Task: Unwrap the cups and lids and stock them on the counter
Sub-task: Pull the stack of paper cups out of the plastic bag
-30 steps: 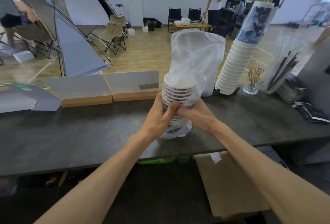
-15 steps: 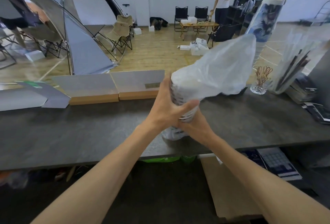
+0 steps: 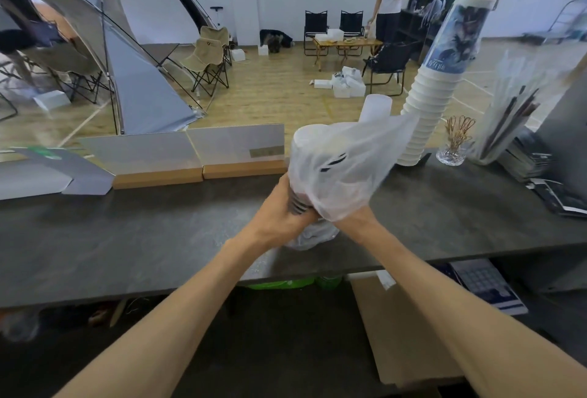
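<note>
— Which step is this?

— Unwrapping, I'd say. The left hand is clamped round the stack of white lids; the right hand grips the thin clear plastic bag over it, just above the dark grey counter.

— Next?

— Probably peeling the bag clear. The tall stack of white paper cups stands behind; folding chairs farther off.

Both forearms outstretched, left hand and right hand close together, fingers curled in a grip
</note>
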{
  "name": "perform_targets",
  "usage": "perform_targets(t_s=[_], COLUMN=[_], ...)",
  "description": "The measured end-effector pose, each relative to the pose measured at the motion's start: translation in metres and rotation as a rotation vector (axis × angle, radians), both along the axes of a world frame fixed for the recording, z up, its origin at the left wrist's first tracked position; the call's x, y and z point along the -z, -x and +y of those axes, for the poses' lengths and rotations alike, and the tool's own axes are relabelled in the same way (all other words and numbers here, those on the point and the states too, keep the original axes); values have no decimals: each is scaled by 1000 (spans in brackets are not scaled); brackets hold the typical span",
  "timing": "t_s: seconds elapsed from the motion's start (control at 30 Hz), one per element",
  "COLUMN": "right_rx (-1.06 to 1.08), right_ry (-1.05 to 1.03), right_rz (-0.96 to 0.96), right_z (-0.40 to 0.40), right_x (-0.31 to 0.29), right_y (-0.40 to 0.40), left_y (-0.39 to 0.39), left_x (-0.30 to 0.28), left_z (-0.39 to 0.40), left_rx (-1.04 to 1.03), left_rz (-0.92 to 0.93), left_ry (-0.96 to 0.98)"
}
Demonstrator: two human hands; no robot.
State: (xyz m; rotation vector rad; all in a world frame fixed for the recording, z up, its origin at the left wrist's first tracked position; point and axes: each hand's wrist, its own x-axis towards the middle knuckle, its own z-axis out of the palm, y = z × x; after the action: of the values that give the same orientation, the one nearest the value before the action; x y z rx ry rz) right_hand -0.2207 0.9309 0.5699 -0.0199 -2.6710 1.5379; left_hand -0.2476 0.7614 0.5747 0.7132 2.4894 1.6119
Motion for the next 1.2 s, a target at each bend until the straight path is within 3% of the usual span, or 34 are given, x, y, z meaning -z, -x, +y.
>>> perform_targets(t_s=[0.13, 0.27, 0.5, 0.7, 0.9, 1.0, 1.07, 1.2], right_rx=[55, -133, -39, -18, -64, 4, 7, 42], right_ry=[117, 109, 366, 246, 213, 289, 312, 287], right_rz=[22, 49, 258, 202, 113, 220, 264, 232], right_z=[0, -5, 11, -10, 0, 6, 0, -14], right_x=[7, 0, -29, -11, 15, -10, -22, -10], right_y=[-5, -7, -8, 1, -14, -6, 2, 6], left_y=[5, 14, 24, 16, 15, 20, 25, 25], left_x=[-29, -47, -32, -2, 28, -9, -30, -13], left_z=[-8, 8, 6, -1, -28, -29, -15, 9], left_rx=[28, -19, -14, -5, 71, 18, 100, 76], left_rz=[68, 199, 141, 73, -36, 94, 178, 175], left_ry=[-60, -49, -103, -67, 190, 88, -18, -127])
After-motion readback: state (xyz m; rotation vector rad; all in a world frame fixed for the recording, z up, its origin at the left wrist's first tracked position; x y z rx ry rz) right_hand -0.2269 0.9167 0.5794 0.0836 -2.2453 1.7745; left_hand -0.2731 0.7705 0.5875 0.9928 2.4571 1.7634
